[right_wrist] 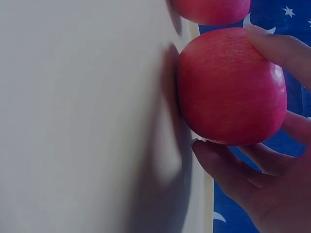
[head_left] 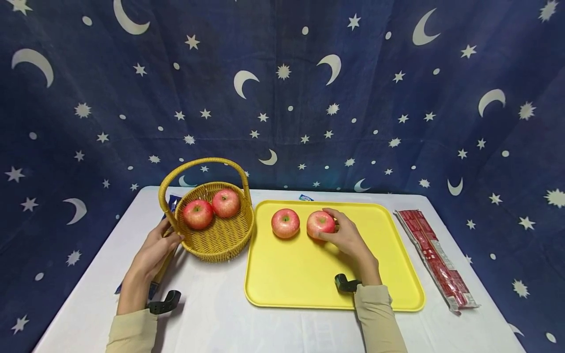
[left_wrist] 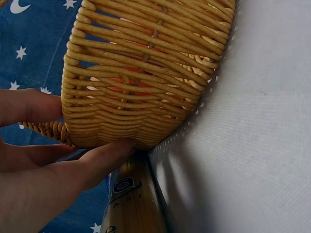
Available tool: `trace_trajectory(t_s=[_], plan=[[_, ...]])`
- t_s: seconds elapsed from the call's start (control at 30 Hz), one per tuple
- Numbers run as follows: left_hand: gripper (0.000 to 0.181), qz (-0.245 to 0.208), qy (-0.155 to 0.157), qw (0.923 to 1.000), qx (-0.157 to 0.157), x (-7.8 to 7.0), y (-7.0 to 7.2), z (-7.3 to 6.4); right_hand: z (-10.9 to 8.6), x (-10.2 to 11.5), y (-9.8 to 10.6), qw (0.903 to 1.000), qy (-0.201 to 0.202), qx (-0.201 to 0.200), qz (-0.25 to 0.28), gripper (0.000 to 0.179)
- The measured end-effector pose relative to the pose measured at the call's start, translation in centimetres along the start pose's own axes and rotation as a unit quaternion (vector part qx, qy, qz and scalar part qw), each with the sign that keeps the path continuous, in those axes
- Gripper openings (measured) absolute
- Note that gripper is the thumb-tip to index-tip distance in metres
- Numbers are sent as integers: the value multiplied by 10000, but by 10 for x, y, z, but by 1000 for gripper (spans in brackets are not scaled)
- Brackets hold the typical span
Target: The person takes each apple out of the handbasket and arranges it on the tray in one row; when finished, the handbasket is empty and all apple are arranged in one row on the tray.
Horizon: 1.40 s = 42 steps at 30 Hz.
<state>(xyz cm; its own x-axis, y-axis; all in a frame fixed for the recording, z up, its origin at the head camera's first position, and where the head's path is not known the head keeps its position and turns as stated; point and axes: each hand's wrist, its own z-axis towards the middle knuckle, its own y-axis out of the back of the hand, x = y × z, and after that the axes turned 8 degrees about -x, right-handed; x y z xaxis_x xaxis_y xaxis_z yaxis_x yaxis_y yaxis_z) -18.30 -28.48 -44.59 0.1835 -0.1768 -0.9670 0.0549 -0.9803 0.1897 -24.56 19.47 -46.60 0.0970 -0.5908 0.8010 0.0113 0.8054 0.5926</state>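
A yellow wicker basket (head_left: pixel 220 245) with a tall arched handle stands at the left, holding two red apples: one apple (head_left: pixel 197 214) by its left wall and another (head_left: pixel 226 203) behind. My left hand (head_left: pixel 152 250) holds the basket's left side; in the left wrist view the thumb (left_wrist: pixel 109 158) lies against the woven wall and a finger touches the rim. On the yellow tray (head_left: pixel 287 279), my right hand (head_left: pixel 348 238) grips a red apple (right_wrist: pixel 231 87) between thumb and fingers. Just left of it sits another apple (head_left: pixel 285 223), untouched.
A long red-printed packet (head_left: pixel 434 255) lies right of the tray. Beside my left forearm and partly behind the basket is a long blue-and-tan package (left_wrist: pixel 133 199). A small blue wrapper (head_left: pixel 305 198) shows past the tray's far edge. A star-patterned cloth (head_left: pixel 282 98) hangs behind the white table.
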Motion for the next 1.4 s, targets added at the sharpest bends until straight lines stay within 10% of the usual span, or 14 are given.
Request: trace_trajectory(t_s=[0.4, 0.9, 1.1, 1.4], plan=[[80, 0, -9, 10000, -17, 4, 3, -1, -1, 4, 3, 10000, 72, -21, 21, 80], [80, -43, 9, 10000, -58, 5, 4, -2, -7, 39, 0, 9821, 1121, -1323, 730, 45], [84, -229, 72, 9997, 6, 3, 0, -2, -12, 58, -15, 9840, 608, -1033, 1316, 34], [85, -271, 64, 9996, -28, -2, 0, 0, 8, 90, -54, 9833, 897, -132, 1580, 34]])
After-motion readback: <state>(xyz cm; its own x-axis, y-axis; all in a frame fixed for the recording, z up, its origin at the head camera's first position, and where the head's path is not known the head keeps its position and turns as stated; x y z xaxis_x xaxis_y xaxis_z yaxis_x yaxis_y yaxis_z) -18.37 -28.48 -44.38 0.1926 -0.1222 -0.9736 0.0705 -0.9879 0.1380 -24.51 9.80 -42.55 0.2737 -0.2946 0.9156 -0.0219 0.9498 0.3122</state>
